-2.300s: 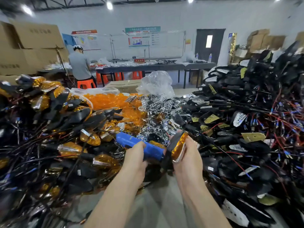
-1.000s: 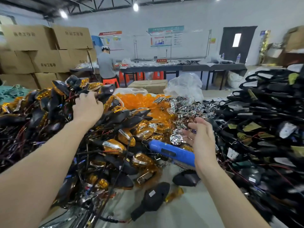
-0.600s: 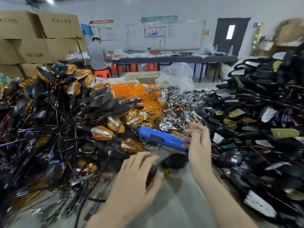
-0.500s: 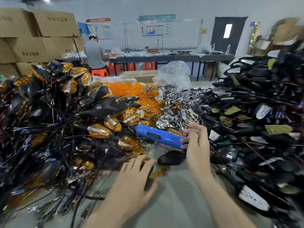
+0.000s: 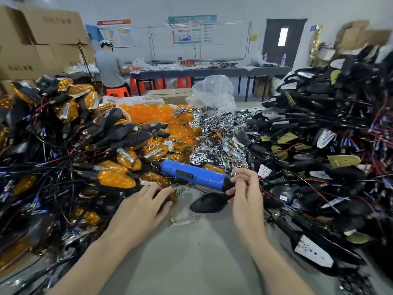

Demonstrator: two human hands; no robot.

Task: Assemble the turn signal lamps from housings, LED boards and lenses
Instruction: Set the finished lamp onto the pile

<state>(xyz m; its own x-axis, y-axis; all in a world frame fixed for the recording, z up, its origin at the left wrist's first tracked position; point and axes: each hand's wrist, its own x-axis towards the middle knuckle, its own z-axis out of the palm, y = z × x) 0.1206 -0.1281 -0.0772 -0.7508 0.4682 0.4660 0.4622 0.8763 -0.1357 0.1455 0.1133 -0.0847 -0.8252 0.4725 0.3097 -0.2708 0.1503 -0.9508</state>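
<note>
Nearest me, a bare strip of the grey worktop (image 5: 191,262) runs between the two forearms. It is the only open room for moving, since heaps crowd it on both sides and at its far end. The left hand (image 5: 140,209) lies flat, its fingers (image 5: 157,194) straight and spread over a dark part at the foot of the left heap, seemingly steadying it rather than gripping. The right hand (image 5: 244,196) has its fingers (image 5: 244,177) half curled about the black end of the blue electric screwdriver (image 5: 191,174), thumb below; whether they have truly closed on it I cannot tell. Just beneath lies a loose black teardrop plastic housing (image 5: 209,202), probably the next piece to build. Along the strip's left edge sprawl what look like finished amber-lensed black lamps (image 5: 114,177), and along its right edge the wired black housings (image 5: 319,145), so stock sits within reach and done work apart. Beyond, loose orange lenses (image 5: 153,116) and silvery boards and reflectors (image 5: 214,128) close off the far edge.
</note>
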